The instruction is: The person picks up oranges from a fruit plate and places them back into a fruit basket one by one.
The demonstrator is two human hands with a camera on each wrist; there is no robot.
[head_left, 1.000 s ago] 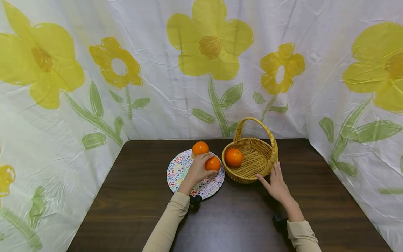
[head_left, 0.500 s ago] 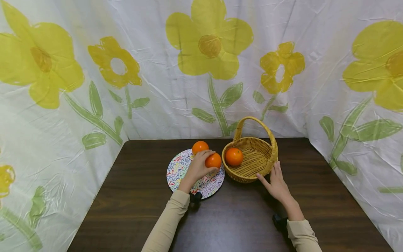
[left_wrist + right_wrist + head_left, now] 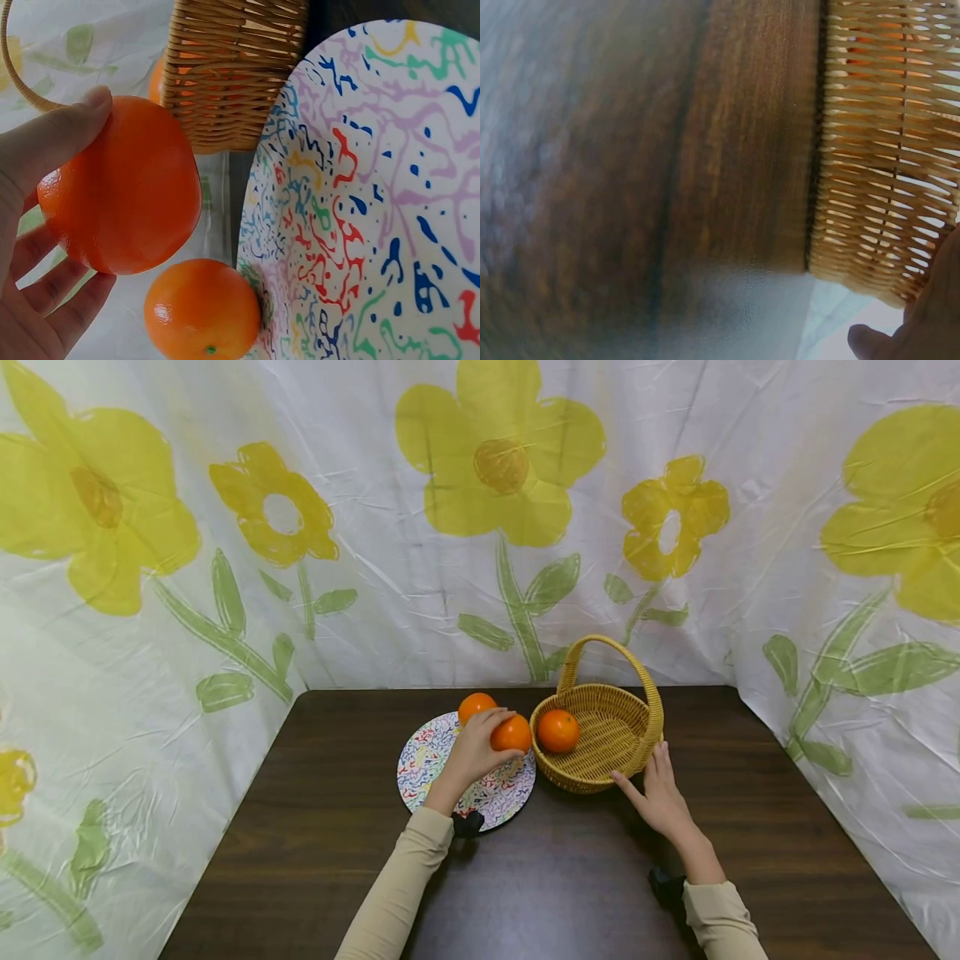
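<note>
My left hand [image 3: 474, 750] grips an orange [image 3: 511, 734] over the right part of a round plate [image 3: 423, 772] with a colourful squiggle pattern. In the left wrist view the thumb lies on one side of this orange and the fingers on the other. A second orange [image 3: 202, 309] sits at the plate's far edge. To the right stands a yellow wicker basket [image 3: 611, 739] with a tall handle and one orange [image 3: 558, 731] inside at the left. My right hand [image 3: 662, 797] rests against the basket's right front side, thumb spread, fingers extended.
Everything stands on a dark brown wooden table [image 3: 555, 877]. Behind it and along both sides hangs a white curtain [image 3: 390, 610] printed with yellow flowers. The basket's handle [image 3: 611, 643] arches high over its opening, close to the curtain.
My left hand has raised the gripped orange slightly and shifted it a little toward the basket. The right hand and the basket have stayed in place.
</note>
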